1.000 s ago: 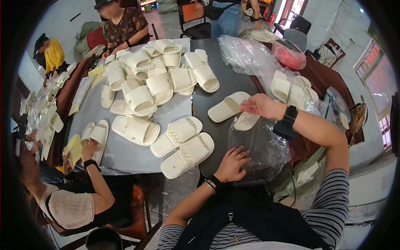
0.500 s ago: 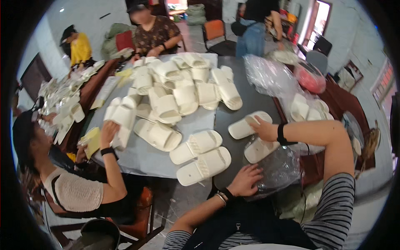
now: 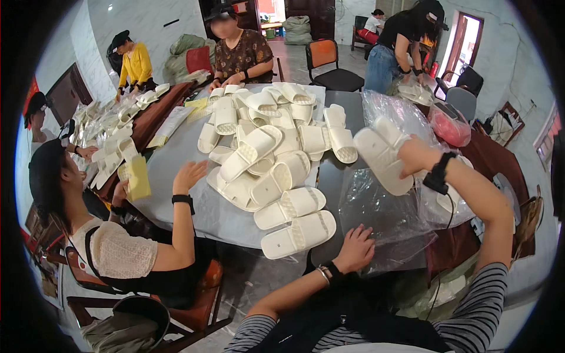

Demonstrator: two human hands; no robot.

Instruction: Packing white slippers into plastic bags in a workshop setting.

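Observation:
A pair of cream slippers [image 3: 382,157] is lifted above the right side of the table, tilted, with my right hand [image 3: 418,156] gripping it near the straps. My left hand [image 3: 356,250] lies at the near table edge with its fingers stretched out, holding nothing. Under and beside its fingertips is a clear plastic bag [image 3: 382,220], spread flat. Left of that hand, another slipper pair [image 3: 299,234] rests side by side on the table. Beyond it rises a large heap of similar slippers [image 3: 279,132].
A co-worker's hand [image 3: 189,175] hovers left of the heap; the other holds yellow paper [image 3: 139,177]. A second person [image 3: 244,56] stands across the table. Crumpled plastic [image 3: 391,115] and a pink bag [image 3: 450,125] lie at the far right. An orange-backed chair [image 3: 323,56] stands behind the table.
My right hand has raised the slipper pair off the table. My left hand stays near the edge. The co-worker's hand has let go of slippers, and more now lie on the heap's near side.

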